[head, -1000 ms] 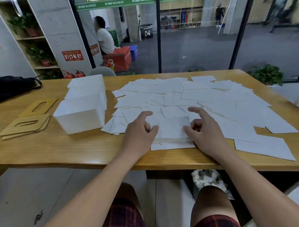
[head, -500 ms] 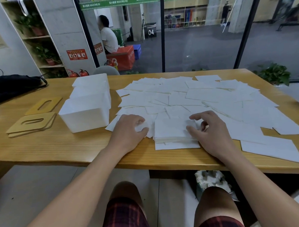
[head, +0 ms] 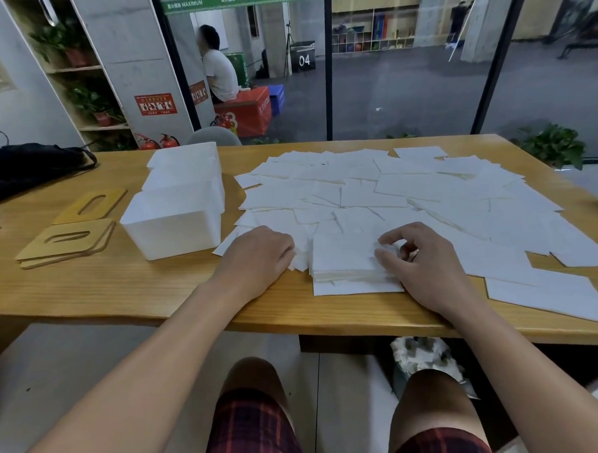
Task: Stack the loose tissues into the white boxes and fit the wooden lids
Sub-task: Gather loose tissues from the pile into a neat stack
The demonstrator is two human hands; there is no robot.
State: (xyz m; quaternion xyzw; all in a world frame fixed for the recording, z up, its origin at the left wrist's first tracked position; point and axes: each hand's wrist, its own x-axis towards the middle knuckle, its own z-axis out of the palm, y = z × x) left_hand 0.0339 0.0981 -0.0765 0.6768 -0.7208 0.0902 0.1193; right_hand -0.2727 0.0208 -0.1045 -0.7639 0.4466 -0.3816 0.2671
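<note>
The right hand (head: 426,265) rests at the right edge of a small stack (head: 347,258) of tissues near the front of the counter (head: 122,285), its thumb and curled fingers pinching the stack's edge. The left hand (head: 258,259) lies knuckles up on loose tissues just left of the stack, fingers curled under so that I cannot tell whether they grip a sheet. The stack sits on a single flat tissue that juts out toward the counter's front edge. Beyond and to the right, loose tissues (head: 426,186) lie spread in an overlapping layer over most of the counter's right half. To the left of the hands, white boxes (head: 177,218) stand in a row running away from the person, open at the top, the nearest one just beside the left hand. Farther left, wooden lids (head: 68,239) with oval slots lie flat, two or three piled in front and one alone behind them. A black bag (head: 31,162) lies at the far left corner. The person sits with plaid shorts (head: 251,430) showing below the counter. Behind the glass wall, another person (head: 219,72) in a white shirt sits on a red box (head: 248,108).
</note>
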